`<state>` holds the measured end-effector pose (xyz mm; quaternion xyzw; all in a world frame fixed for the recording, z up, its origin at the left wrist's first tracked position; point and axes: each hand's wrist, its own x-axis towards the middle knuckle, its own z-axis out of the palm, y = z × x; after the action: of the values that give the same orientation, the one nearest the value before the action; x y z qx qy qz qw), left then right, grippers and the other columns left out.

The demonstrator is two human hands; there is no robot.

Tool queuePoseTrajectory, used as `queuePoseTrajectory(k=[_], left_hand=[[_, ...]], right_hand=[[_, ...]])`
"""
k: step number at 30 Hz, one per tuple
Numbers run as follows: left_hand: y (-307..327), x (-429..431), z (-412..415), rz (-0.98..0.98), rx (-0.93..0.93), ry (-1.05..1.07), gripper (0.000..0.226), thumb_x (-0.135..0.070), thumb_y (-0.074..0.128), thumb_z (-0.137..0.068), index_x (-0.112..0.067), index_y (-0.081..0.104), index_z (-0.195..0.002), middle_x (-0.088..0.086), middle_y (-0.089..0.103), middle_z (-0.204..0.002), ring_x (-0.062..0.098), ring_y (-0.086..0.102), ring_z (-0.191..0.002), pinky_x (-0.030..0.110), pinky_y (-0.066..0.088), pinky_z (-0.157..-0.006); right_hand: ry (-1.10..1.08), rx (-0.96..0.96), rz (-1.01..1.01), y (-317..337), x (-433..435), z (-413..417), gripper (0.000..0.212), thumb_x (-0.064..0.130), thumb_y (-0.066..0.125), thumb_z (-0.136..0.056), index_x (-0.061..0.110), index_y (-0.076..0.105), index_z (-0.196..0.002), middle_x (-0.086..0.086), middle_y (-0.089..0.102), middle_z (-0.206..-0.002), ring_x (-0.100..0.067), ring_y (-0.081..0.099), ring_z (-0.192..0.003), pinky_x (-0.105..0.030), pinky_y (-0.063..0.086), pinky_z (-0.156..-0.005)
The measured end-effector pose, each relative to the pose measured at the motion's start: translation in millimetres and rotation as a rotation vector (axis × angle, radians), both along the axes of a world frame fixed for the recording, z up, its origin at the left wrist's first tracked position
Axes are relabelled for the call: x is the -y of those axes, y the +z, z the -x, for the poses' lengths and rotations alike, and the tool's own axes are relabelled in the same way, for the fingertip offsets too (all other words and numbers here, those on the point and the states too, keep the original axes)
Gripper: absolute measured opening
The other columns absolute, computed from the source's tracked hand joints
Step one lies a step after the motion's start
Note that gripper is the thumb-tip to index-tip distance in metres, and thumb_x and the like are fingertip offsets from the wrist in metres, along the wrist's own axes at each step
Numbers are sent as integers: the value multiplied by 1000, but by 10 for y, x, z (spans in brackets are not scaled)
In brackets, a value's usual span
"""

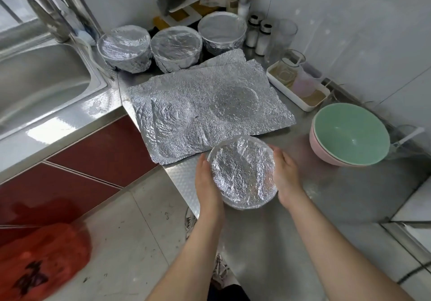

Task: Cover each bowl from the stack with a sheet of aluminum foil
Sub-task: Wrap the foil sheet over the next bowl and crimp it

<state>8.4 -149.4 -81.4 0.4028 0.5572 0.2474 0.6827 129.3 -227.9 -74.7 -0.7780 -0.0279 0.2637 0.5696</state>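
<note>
Two hands cup the foil-covered bowl [242, 172] near the counter [326, 195] edge, left hand [206, 179] and right hand [285, 179] with fingers curved round its sides. Foil sheets [203, 104] lie just behind it.

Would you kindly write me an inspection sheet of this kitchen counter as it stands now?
Surface: stainless steel counter, partly under foil.
Job's things: near foil-covered bowl, wrapped; three foil-wrapped bowls at back; crinkled aluminium foil sheets lying flat; green bowl stacked in pink bowl, both uncovered.
Clutter: white tray of glass jars; two shakers.
Hands: left hand and right hand cup the near bowl's sides.
Cables: nothing clearly seen.
Surroundings: steel sink at left; red bag on floor.
</note>
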Motion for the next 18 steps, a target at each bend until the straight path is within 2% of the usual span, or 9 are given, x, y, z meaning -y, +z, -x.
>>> queuePoseTrajectory(k=[1, 4, 8, 10, 12, 13, 15, 17, 18], left_hand=[[-20, -14, -12, 53, -2, 26, 44, -66, 46, -81, -49, 57, -120, -12, 51, -139, 16, 46, -130, 47, 33, -112], [-48, -48, -44, 135, -57, 40, 47, -55, 42, -96, -29, 54, -132, -5, 53, -135, 21, 46, -128, 47, 34, -111], [-11, -82, -72, 107, -88, -18, 28, -46, 36, -101, -34, 58, -89, -9, 60, -102, 12, 56, -98, 38, 41, -98], [20, -90, -76, 71, -107, -47, 28, -41, 32, -104, -33, 54, -89, -16, 53, -92, 3, 49, -87, 32, 36, -91], [21, -98, -56, 11, -120, -88, 34, -41, 28, -105, -24, 58, -108, -9, 59, -104, 11, 54, -98, 34, 37, -95], [10, -99, -54, -12, -126, -94, 47, -44, 27, -104, -13, 58, -121, 3, 62, -120, 23, 56, -112, 41, 39, -102], [-16, -98, -56, -3, -152, -114, 64, -49, 26, -101, 1, 46, -136, 24, 47, -141, 40, 42, -132, 55, 33, -111], [15, -89, -57, 14, -145, -128, 64, -49, 26, -102, 0, 42, -140, 25, 41, -144, 41, 38, -135, 56, 30, -112], [54, -91, -49, 13, -127, -129, 61, -48, 27, -103, -3, 42, -141, 23, 42, -145, 39, 39, -135, 54, 30, -113]], right_hand=[[-26, -12, 5, 8, -5, 17, 35, 24, 36, -105, 6, 56, -128, -10, 60, -126, -24, 51, -123, -27, 41, -93], [-52, -31, 12, 24, -7, 61, 44, 25, 35, -105, -10, 47, -129, -24, 46, -138, -32, 41, -130, -33, 34, -102], [-90, 4, 49, 22, 0, 105, 48, 26, 33, -105, -18, 42, -123, -33, 40, -135, -39, 38, -126, -40, 33, -100], [-101, 10, 47, 13, -6, 113, 48, 26, 33, -105, -18, 43, -120, -35, 42, -133, -39, 40, -124, -41, 35, -99], [-112, 13, 44, 17, -16, 135, 47, 26, 32, -105, -17, 46, -118, -34, 45, -130, -37, 43, -123, -38, 37, -97], [-124, 18, 42, 10, -12, 149, 46, 25, 32, -105, -17, 47, -117, -34, 47, -129, -38, 44, -121, -37, 38, -95], [-156, 14, 30, -25, 0, 173, 46, 26, 31, -105, -15, 50, -111, -34, 54, -119, -40, 47, -116, -39, 41, -86], [-168, -4, 13, -37, -3, 179, 44, 27, 31, -105, -11, 53, -103, -19, 59, -96, -36, 56, -101, -32, 42, -74], [-173, -20, 6, -24, -6, 180, 41, 28, 31, -105, -6, 55, -105, -9, 56, -94, -26, 55, -96, -26, 40, -76]])
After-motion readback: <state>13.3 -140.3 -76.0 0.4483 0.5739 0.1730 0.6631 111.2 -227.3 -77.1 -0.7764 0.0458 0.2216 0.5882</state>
